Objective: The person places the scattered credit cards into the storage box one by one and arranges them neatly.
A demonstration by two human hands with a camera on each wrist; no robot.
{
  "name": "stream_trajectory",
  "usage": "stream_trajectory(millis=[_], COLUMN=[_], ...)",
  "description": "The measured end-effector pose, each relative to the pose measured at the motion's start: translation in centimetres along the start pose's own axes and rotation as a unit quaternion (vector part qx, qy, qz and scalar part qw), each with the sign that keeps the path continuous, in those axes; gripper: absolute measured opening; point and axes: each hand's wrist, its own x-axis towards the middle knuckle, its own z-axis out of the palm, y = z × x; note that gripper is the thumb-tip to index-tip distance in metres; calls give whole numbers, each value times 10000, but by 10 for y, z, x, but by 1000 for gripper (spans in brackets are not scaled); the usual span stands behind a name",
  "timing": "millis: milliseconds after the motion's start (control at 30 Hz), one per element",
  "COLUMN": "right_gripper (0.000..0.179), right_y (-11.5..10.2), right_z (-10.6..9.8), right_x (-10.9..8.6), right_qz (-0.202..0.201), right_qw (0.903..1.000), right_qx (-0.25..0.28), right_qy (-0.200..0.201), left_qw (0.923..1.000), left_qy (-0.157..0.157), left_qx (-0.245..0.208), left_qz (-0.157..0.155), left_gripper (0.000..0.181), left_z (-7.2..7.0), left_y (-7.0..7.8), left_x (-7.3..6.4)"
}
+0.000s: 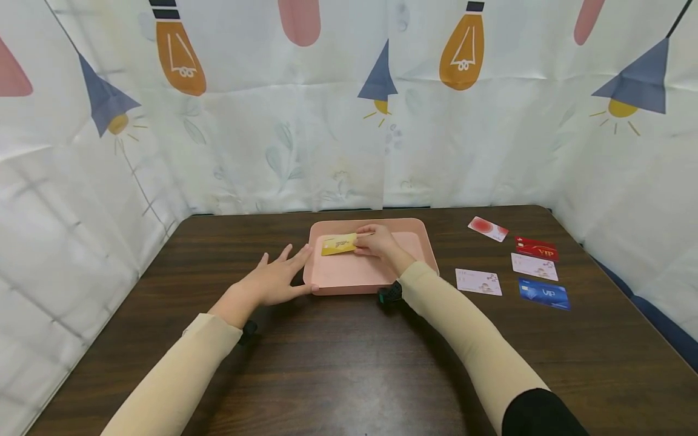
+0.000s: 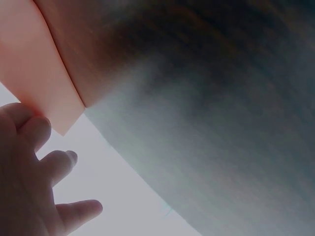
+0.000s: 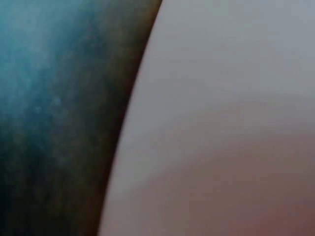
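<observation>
A yellow card (image 1: pixel 339 244) is pinched at its right end by my right hand (image 1: pixel 377 242), inside the outline of the pink tray (image 1: pixel 349 275). Whether the card touches the tray floor, I cannot tell. Spread, fairly straight fingers of my left hand (image 1: pixel 278 280) rest against the tray's left side. In the left wrist view, that hand's fingers (image 2: pixel 59 164) are beside a pink tray corner (image 2: pixel 54 93). The right wrist view is blurred, with a pale pinkish surface (image 3: pixel 221 162) filling its right side; no fingers can be made out there.
Right of the tray on the dark wooden table (image 1: pixel 349 363) lie a red-and-white card (image 1: pixel 488 229), a red VIP card (image 1: pixel 537 248), a white card (image 1: pixel 534 266), another white card (image 1: pixel 478 282) and a blue VIP card (image 1: pixel 544 293). A patterned curtain (image 1: pixel 338 151) hangs behind the table.
</observation>
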Motion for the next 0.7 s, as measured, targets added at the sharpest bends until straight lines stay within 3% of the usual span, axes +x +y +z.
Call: stream_trajectory(millis=[167,367,700], right_gripper=[53,62,65], right_y=[3,5,3], right_z=[1,2,5], right_x=[1,1,-3], right_qz=[-286,-595,-736], right_qw=[9983,9873,9791], right_qx=[-496,-1467,-1894], right_qy=[-93,-151,-74], left_qw=[10000,10000,10000], left_qy=[5,14,12], left_qx=[-25,-9,-75], left_qz=[15,33,5], left_gripper=[97,97,98], left_z=[0,2,2], left_y=[-1,-2,-2], left_x=[1,2,2])
